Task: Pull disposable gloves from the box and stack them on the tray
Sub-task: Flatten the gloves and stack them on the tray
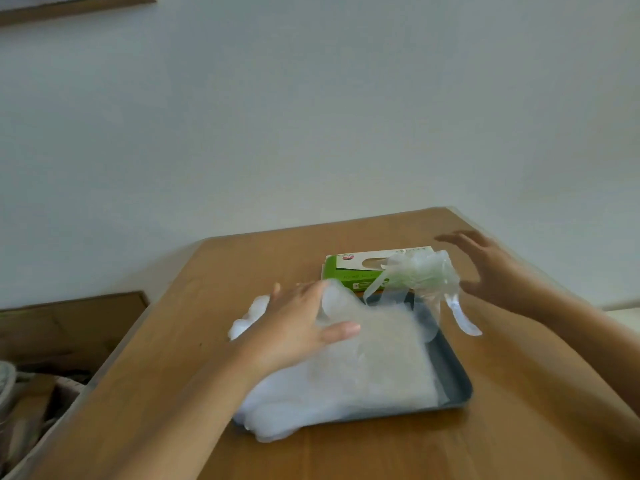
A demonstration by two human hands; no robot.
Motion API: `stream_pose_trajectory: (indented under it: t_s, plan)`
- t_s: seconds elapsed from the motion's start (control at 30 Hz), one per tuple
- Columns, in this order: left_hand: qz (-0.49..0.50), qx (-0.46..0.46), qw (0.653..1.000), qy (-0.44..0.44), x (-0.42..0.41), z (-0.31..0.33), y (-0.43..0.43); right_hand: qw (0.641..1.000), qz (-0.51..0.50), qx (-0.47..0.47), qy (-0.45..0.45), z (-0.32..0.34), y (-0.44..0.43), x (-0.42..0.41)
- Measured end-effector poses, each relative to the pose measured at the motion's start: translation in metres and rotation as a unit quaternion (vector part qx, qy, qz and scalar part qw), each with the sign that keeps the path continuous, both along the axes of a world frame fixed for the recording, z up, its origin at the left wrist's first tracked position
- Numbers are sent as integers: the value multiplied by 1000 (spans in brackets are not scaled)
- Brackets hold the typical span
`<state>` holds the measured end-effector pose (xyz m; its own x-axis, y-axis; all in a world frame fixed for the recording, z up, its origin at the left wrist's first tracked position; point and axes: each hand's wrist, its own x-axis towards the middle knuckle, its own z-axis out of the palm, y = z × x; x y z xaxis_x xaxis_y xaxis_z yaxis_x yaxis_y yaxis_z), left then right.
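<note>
Head cam: my left hand (298,327) lies flat with fingers straight, pressing the glove stack (367,365), probably to pin the slippery film to the dark tray (453,386). My right hand (491,268) is released, fingers spread and holding nothing, just beside a loose glove (419,275) hanging at the green box (349,271) behind the tray. Gloves look thin, translucent and crumpled. The stack overhangs the tray's left edge onto the wooden table (346,448).
</note>
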<state>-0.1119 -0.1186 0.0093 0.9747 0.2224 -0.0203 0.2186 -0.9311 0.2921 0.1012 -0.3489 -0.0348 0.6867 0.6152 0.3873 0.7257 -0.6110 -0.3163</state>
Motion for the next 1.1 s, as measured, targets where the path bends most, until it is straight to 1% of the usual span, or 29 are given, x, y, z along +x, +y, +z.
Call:
stream_pose_trajectory:
  t_s: [0.07,0.13,0.23,0.27,0.3,0.33,0.37,0.43,0.53,0.57,0.6,0.67,0.7,0.77,0.8,0.83,0.9,0.97,1.0,1.03,1.07,1.1]
  plan:
    - [-20,-32,998,-56,17,6,-9,999,15,-10,36,-15,1,6]
    - [-37,-56,994,-91,39,7,-19,999,19,22,34,-25,4,7]
    - [-70,-105,988,-84,68,5,-35,993,31,93,-59,-19,8,2]
    - [-86,-119,986,-73,75,3,-40,989,39,117,-82,-13,9,-1]
    - [-99,-127,985,-62,80,1,-45,985,46,146,-82,-5,11,-4]
    - [-109,-128,984,-60,85,0,-48,982,51,176,-51,7,12,-10]
    - [-114,-125,983,-73,88,-2,-51,976,59,207,2,19,13,-16]
    - [-119,-119,976,-137,92,-4,-56,954,86,260,118,41,15,-28]
    - [-102,-142,945,-277,95,1,-57,939,116,270,178,61,15,-45]
    - [-90,-156,934,-308,94,5,-56,933,120,276,198,63,16,-48]
    - [-78,-178,927,-321,93,9,-56,923,123,290,221,64,16,-50]
    - [-52,-266,910,-315,89,19,-55,890,126,335,283,66,16,-51]
    - [-36,-334,892,-303,86,26,-56,858,131,364,339,66,16,-51]
    - [5,-460,846,-269,78,38,-55,765,136,403,484,70,15,-55]
    - [28,-509,823,-251,74,42,-53,721,135,399,551,72,14,-59]
    - [53,-554,797,-236,70,44,-50,685,136,384,604,70,14,-64]
    - [96,-607,756,-226,63,44,-40,638,147,362,663,64,17,-76]
    - [120,-629,737,-214,53,41,-31,613,144,376,680,57,23,-86]
    - [128,-632,734,-213,46,39,-26,613,142,387,674,56,29,-92]
    - [140,-630,734,-210,38,34,-22,623,146,392,661,54,34,-95]
    - [152,-623,740,-205,30,29,-19,640,157,392,642,54,39,-97]
    - [165,-614,746,-198,21,23,-14,667,164,385,616,56,44,-99]
